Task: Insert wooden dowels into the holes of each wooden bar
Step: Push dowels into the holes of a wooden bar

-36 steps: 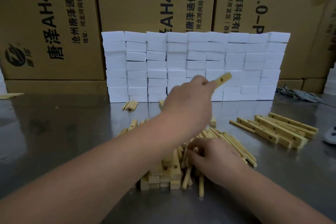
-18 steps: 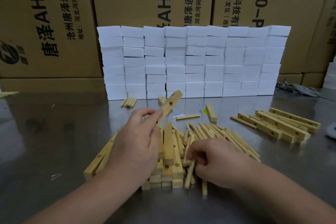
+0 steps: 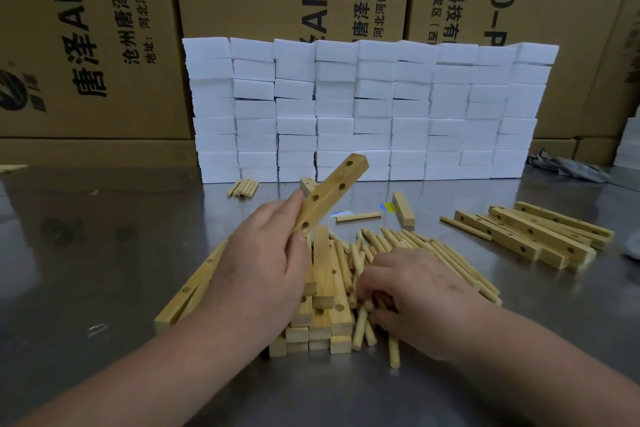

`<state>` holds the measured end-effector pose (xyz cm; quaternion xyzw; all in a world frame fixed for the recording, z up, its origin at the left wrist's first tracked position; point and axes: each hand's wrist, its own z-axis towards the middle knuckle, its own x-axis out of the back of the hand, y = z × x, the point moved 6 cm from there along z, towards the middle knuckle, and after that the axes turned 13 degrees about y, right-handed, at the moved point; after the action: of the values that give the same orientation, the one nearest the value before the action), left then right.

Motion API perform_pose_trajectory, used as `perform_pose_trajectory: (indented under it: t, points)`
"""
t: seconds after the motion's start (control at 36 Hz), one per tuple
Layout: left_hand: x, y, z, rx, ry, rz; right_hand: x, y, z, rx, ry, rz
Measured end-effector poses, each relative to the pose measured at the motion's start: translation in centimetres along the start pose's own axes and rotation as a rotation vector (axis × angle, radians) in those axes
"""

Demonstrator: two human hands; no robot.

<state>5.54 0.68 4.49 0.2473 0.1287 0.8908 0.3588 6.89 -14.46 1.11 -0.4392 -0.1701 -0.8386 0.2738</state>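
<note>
Wooden bar (image 3: 329,196), four holes showing, pinched by left hand (image 3: 263,274), right hand (image 3: 415,291) curled round loose dowels (image 3: 388,239)

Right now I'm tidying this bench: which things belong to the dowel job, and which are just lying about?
Job: pale drilled wooden bar in the left hand; heap of round wooden dowels; stacked square wooden bars; drilled bars lying at right.
Lying about: wall of white rectangular blocks; brown printed cardboard boxes; grey rag.
</note>
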Motion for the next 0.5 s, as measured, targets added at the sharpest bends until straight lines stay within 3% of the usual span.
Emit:
perform_pose_trajectory:
  t: [0.17, 0.39, 0.5]
  points:
    - [-0.1, -0.1, 0.0, -0.015, 0.010, 0.017, 0.8, -0.5, 0.2, 0.047, 0.077, 0.004]
    - [0.2, -0.8, 0.0, 0.140, 0.089, -0.091, 6.8, -0.4, -0.7, -0.160, 0.612, 0.259]
    - [0.6, -1.2, 0.4, 0.255, 0.157, -0.193, 6.4, -0.7, -1.3, -0.290, 0.763, 0.401]
